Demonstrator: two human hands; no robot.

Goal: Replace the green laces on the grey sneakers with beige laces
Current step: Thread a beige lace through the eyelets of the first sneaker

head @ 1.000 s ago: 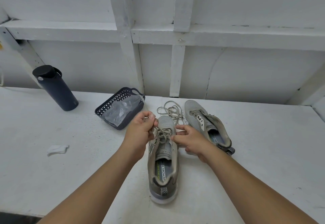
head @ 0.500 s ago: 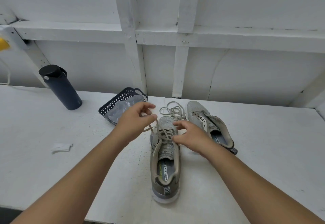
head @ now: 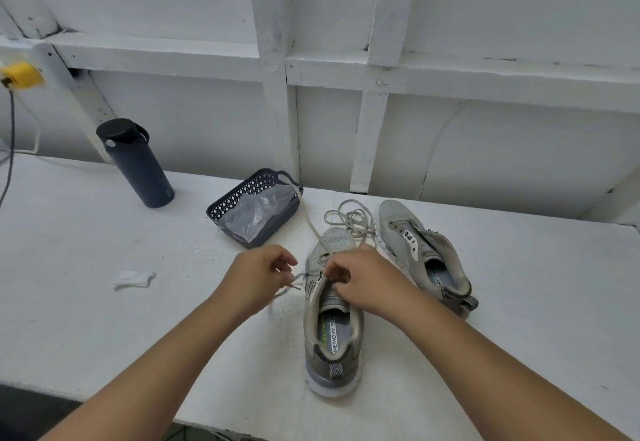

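Over the near sneaker [head: 332,319], the left hand [head: 258,276] pinches a beige lace [head: 313,229] with curled fingers just left of the eyelets; the right hand [head: 363,281] curls onto the tongue area, gripping lace there. The second sneaker [head: 415,250] lies just right of it, loose laces [head: 349,215] beyond its toe. A basket [head: 252,208] and bottle [head: 136,163] stand farther left on the white table [head: 104,267], with open room around the near sneaker.

- There is only one view, from a camera worn on the person's head
- It looks forward and down on the white desk [head: 86,267] and reaches the white wall [head: 485,7] behind
- It is near: both forearms enter from the bottom edge
- The wide lens bends straight lines at the edges
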